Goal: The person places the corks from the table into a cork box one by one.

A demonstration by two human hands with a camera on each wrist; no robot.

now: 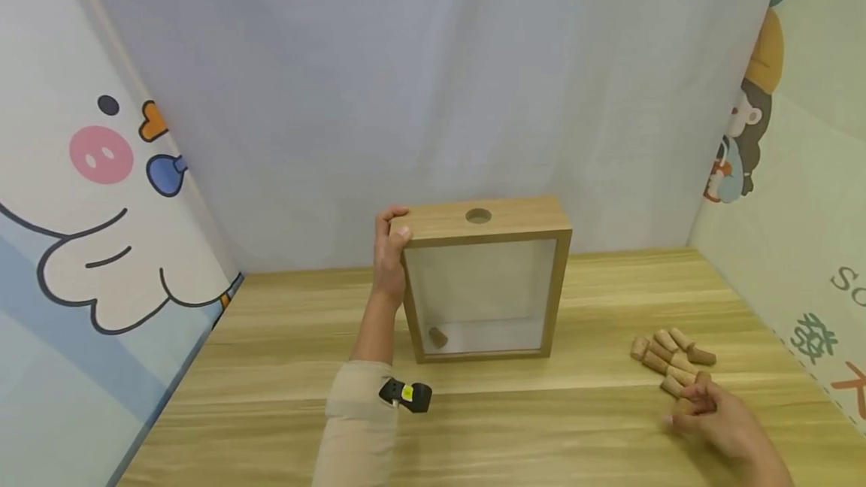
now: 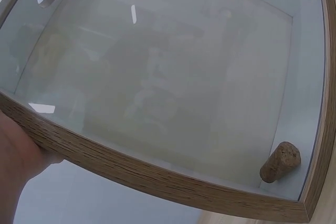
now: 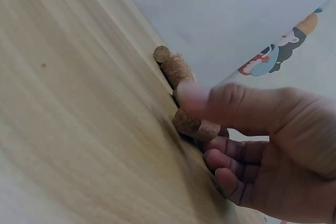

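Note:
In the head view my left hand (image 1: 390,261) grips the upper left corner of a wooden box frame (image 1: 560,299), which stands upright on the table. Its clear front panel (image 1: 483,284) shows one cork (image 1: 438,337) at the bottom left inside, also visible as a cork (image 2: 281,162) in the left wrist view. A round hole (image 1: 478,216) pierces the top. My right hand (image 1: 724,419) is at the near end of a pile of corks (image 1: 666,352). Its thumb and bent fingers surround a cork (image 3: 197,124); blur hides whether they pinch it.
The wood-grain table (image 1: 284,389) carries the frame at its middle and the corks to the right. A pale curtain (image 1: 433,96) hangs behind. Printed cartoon panels stand at the left (image 1: 101,231) and right (image 1: 812,209) sides.

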